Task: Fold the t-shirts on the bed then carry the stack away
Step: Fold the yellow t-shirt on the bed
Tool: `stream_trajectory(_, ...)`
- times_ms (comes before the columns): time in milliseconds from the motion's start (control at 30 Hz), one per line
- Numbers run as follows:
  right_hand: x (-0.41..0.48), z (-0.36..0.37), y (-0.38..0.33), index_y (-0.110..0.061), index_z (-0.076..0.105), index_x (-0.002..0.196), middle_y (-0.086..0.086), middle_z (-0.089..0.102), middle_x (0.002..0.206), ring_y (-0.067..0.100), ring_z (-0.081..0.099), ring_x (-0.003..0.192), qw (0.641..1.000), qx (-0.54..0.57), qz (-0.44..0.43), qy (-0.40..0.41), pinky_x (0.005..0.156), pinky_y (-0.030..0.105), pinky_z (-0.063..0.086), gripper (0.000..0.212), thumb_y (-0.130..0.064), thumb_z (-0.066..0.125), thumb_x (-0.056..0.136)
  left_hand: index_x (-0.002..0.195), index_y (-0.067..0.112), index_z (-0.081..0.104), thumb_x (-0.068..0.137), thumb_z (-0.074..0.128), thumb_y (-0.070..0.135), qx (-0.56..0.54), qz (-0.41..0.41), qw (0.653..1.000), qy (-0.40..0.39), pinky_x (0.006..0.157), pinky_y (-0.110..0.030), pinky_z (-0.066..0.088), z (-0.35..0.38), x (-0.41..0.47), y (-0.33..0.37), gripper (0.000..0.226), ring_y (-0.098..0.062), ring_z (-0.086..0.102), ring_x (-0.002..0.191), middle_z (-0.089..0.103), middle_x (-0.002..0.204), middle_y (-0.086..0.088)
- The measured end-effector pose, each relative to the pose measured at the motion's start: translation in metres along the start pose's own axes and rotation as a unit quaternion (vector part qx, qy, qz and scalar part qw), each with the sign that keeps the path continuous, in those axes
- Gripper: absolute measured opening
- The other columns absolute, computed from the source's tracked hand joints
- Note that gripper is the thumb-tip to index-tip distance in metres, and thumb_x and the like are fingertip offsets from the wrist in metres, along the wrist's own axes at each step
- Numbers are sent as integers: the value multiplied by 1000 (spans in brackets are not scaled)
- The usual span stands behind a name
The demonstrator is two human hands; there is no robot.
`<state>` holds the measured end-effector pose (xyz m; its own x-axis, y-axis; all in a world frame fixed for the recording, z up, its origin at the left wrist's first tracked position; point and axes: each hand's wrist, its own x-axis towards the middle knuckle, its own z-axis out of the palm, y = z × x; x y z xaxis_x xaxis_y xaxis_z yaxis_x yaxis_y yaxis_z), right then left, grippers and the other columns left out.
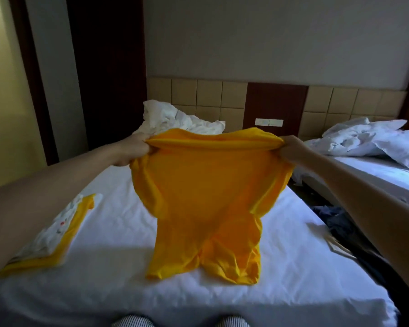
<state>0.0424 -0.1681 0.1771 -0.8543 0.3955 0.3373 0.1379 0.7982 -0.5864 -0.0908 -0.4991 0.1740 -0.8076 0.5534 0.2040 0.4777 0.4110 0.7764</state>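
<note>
Head view: left grip [134, 150] and right grip [292, 150] each pinch a top corner of the yellow t-shirt [206, 197], its lower edge crumpled on the bed [118, 232]. Folded pile [45, 244] lies left. Step: spreading. Next, likely: lay flat, smooth.

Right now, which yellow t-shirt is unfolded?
The centre yellow t-shirt, held by left hand and right hand; the folded yellow t-shirt lies under a white garment.
</note>
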Motion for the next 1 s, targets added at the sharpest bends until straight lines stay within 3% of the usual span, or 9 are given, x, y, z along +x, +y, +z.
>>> stream_trajectory(100,-9,3,2,-16,56,86,1,57,85,15,55,78,996,29,-6,-87,82,36,48,9,-14,53,94,102,34,55,41,73,77,95,-23,986,-133,74,-28,53,0,-19,7,77,-12,61,86,64,96,11)
stream_trajectory(200,-22,7,-2,-25,53,109,-1,61,103,16,59,89,927,-308,-46,-207,75,26,47,39,-47,67,80,96,29,58,71,73,56,445,-12,884,-143,73,-26,48,6,-15,-4,40,-14,58,84,64,97,4)
stream_trajectory(300,-28,16,-10,-18,56,107,-3,56,83,17,57,83,823,-556,-106,-47,70,28,43,32,-45,53,91,63,22,48,88,59,23,501,25,865,30,54,-27,38,7,-8,-7,27,-18,50,62,53,68,-2)
stream_trajectory(400,-18,10,-18,-11,57,92,5,55,81,27,60,84,914,-392,-82,73,65,31,41,9,-11,49,93,60,22,44,89,53,11,364,89,914,157,61,-33,43,1,4,-10,32,-24,53,69,53,71,-6)
stream_trajectory(500,-5,3,-18,-13,47,69,5,53,71,22,53,70,978,-202,-54,6,52,24,34,24,-3,52,90,62,22,47,89,57,7,218,123,963,103,71,-40,48,-4,1,-11,33,-26,56,72,56,74,-10)
stream_trajectory(633,-5,11,-5,-14,53,74,0,52,71,18,54,72,984,-135,-38,-113,58,20,40,21,-10,52,95,65,22,54,77,67,35,218,107,970,4,68,-30,45,-6,-7,-22,22,-14,55,67,55,67,3)
stream_trajectory(767,-7,10,-8,-13,60,113,9,63,98,26,61,92,967,-227,-102,-58,76,32,50,31,-33,62,88,87,28,55,75,69,53,466,87,880,41,72,-33,49,-23,-7,-20,31,-18,59,77,59,78,2)
stream_trajectory(833,-6,7,-16,-13,57,120,12,62,108,30,60,97,954,-275,-114,16,76,37,48,43,-42,60,87,92,24,60,80,66,49,450,100,882,101,71,-34,49,-30,-5,-13,28,-21,61,79,62,81,-2)
stream_trajectory(1000,-2,11,-23,-14,56,122,9,62,107,25,59,94,962,-258,-66,-57,84,40,52,46,-41,63,85,65,32,41,86,63,39,482,62,873,39,67,-35,52,-27,0,-11,32,-17,56,68,54,69,1)
